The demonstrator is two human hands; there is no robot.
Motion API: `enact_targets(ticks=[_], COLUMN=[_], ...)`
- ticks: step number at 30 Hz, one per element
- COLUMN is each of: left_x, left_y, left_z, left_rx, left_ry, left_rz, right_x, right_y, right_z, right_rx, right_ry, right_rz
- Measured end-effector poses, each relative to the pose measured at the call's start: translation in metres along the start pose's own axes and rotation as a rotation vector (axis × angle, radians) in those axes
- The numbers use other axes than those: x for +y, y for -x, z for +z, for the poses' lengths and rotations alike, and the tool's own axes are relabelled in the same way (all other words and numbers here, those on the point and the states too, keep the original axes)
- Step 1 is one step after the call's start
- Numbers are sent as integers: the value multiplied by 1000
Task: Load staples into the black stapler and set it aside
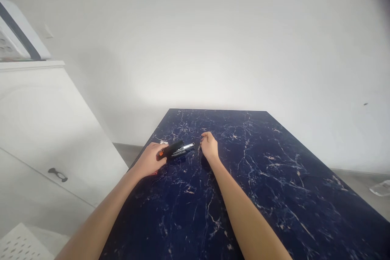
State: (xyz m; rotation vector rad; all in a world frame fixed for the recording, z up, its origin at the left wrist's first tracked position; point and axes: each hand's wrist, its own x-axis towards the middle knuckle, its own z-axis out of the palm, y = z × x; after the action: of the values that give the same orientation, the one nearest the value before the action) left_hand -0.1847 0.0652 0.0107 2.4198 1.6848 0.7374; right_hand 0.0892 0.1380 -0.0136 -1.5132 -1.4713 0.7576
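My left hand (150, 160) is wrapped round the back end of a black stapler (173, 148) with an orange mark, left of the table's middle. The stapler's silver metal part (184, 150) sticks out to the right, apart from the black top. Close beside that hand, a small white piece (163, 142) and a bit of red (154, 173) show, mostly covered by it. A short gap to the right of the stapler's tip, my right hand (209, 146) is closed with curled fingers. What they hold, if anything, I cannot make out.
The dark blue marbled table (250, 195) reaches back to a pale wall (231, 40). On the left stands a white cabinet (39, 118) with a dark handle (57, 174). A white perforated basket (22, 245) is at lower left, and a clear container (380, 188) lies at far right.
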Motion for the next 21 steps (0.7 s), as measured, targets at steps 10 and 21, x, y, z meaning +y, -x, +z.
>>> enact_targets(ticks=[10, 21], left_x=[5, 4], left_y=[-1, 3], left_z=[0, -13], left_rx=[-8, 14], left_ry=[-75, -100], left_rz=[-28, 4], right_x=[-43, -35], right_y=[44, 59], right_z=[33, 46], right_rx=[-292, -232], right_ry=[249, 188], right_rz=[-25, -96])
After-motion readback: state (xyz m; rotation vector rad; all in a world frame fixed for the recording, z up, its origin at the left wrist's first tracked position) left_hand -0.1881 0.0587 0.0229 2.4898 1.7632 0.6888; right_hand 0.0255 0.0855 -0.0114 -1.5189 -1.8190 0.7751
